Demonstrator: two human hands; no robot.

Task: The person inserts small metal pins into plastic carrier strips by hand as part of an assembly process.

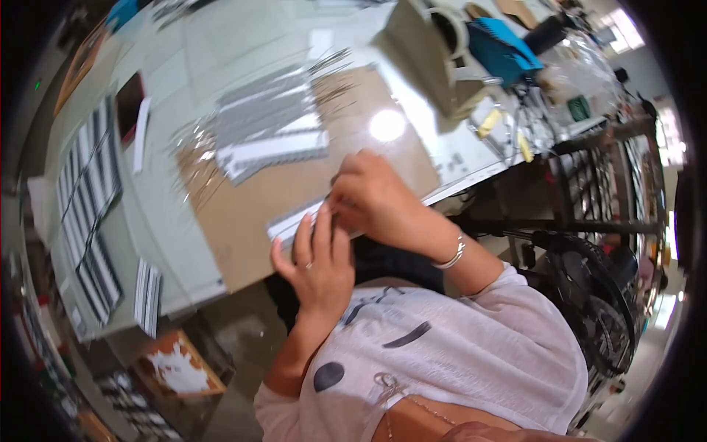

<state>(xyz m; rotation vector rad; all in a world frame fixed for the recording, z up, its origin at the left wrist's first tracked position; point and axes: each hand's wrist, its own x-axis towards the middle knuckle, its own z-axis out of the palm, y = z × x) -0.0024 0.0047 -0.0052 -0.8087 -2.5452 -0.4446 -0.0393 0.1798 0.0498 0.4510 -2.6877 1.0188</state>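
Observation:
A short white and grey strip (296,221) lies near the front edge of a brown board (247,247). My left hand (320,265) rests over it, fingers stretched out and pressing on its surface; a ring shows on one finger. My right hand (378,197) is closed in a pinch at the strip's right end. Whatever sits between those fingertips is hidden by the hand. Just beyond is a layered pile of grey and white strips (269,118), with thin wire-like strands (335,92) sticking out at its right and more at its left.
Striped black-and-white strips (92,199) lie at the table's left side, beside a dark red flat object (129,107). A beige stand (427,62), a blue item (504,48) and clear plastic bags (582,70) crowd the far right. A metal rack (589,184) stands right of the table.

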